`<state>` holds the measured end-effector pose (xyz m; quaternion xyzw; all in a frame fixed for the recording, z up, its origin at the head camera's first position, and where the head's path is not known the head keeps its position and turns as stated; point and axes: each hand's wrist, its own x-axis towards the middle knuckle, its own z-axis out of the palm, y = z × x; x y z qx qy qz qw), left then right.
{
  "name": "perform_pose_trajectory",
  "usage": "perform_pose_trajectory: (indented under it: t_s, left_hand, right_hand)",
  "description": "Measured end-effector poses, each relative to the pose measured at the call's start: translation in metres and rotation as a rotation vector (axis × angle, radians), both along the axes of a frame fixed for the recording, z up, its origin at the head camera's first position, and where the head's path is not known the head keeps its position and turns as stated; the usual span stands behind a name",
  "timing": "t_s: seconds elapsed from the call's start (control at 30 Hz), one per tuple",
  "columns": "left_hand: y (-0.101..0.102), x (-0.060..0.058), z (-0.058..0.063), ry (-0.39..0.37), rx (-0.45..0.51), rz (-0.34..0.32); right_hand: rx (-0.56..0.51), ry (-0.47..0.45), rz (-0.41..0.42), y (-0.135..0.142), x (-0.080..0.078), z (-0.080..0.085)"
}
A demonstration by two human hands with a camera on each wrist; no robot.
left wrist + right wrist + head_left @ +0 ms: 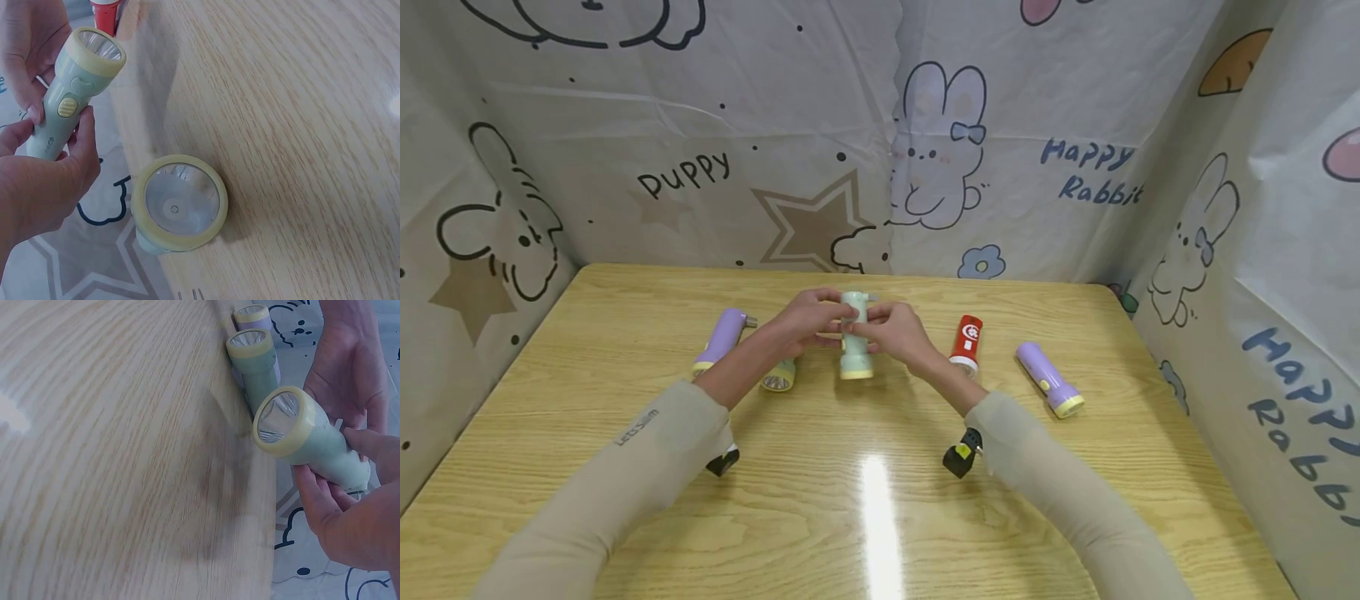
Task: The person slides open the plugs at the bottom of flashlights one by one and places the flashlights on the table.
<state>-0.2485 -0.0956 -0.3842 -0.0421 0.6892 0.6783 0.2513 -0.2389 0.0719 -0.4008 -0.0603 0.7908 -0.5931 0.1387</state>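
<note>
A mint-green flashlight [856, 360] with a pale yellow rim is held between both hands over the far middle of the table, its lens end toward me. My left hand [808, 321] grips it from the left, thumb on the body. From the other side my right hand [898, 333] pinches the body with thumb and fingers. A small grey prong piece [872, 297] sticks out sideways near its tail. The yellow slide switch [67, 107] shows in the left wrist view. Under my left wrist lies a second mint-green flashlight [778, 377], partly hidden.
A purple flashlight [724, 335] with metal prongs out lies at the left, partly behind my left forearm. On the right are a red flashlight [968, 337] and another purple flashlight [1047, 379]. Printed cloth [737, 217] hangs behind the wooden table [805, 517].
</note>
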Motion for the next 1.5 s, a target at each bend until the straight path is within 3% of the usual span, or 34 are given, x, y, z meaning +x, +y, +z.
perform_pose_trajectory:
  t_s: [0.67,1.5]
  left_hand:
    - [-0.003,-0.007,-0.013,-0.049,-0.024,0.040]
    - [-0.003,-0.009,-0.015,-0.079,-0.127,-0.031]
  right_hand:
    - [0.037,-0.068,-0.012,-0.007,-0.007,-0.006]
    - [0.059,-0.197,-0.041,-0.010,-0.009,-0.013]
